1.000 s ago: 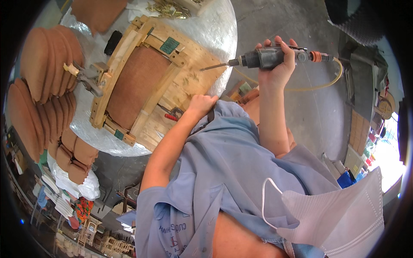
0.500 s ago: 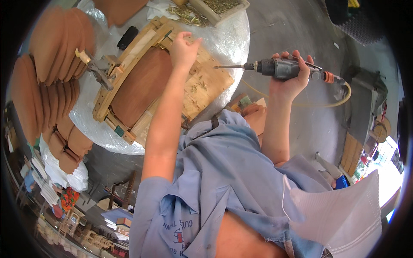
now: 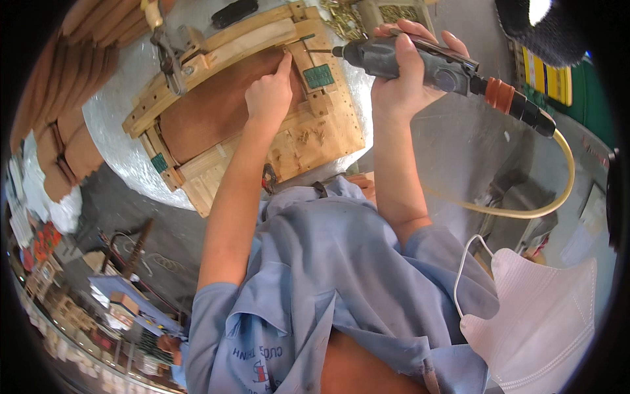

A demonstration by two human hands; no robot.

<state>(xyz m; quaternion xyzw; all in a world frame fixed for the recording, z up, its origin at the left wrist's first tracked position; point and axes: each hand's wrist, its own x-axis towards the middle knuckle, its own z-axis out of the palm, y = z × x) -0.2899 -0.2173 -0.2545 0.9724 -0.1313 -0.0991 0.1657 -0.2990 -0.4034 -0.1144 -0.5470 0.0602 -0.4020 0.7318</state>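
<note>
My right hand (image 3: 400, 88) is wrapped round a grey air drill (image 3: 420, 64). Its thin bit points left, with the tip at the far right end of a wooden jig (image 3: 321, 148). A reddish-brown curved wood panel (image 3: 216, 105) lies inside the jig between its rails. Over the panel is my left hand (image 3: 270, 95), index finger stretched toward the panel's right end near the bit, the other fingers curled. That fingertip touches the jig or panel edge; no held thing shows. A green plate (image 3: 319, 76) is fixed on the jig beside the bit.
A toggle clamp (image 3: 167, 62) stands on the jig's left rail. Plastic film (image 3: 108, 131) covers the round table. Brown wood panels (image 3: 39, 79) are stacked at left. A tray of brass-coloured screws (image 3: 397, 14) sits at the back. The yellow air hose (image 3: 567, 164) loops at right.
The drill has moved left and away from me, bringing its bit to the jig's end. My left hand went from raised, parted fingers to a pointing finger at the panel's end. The view has shifted.
</note>
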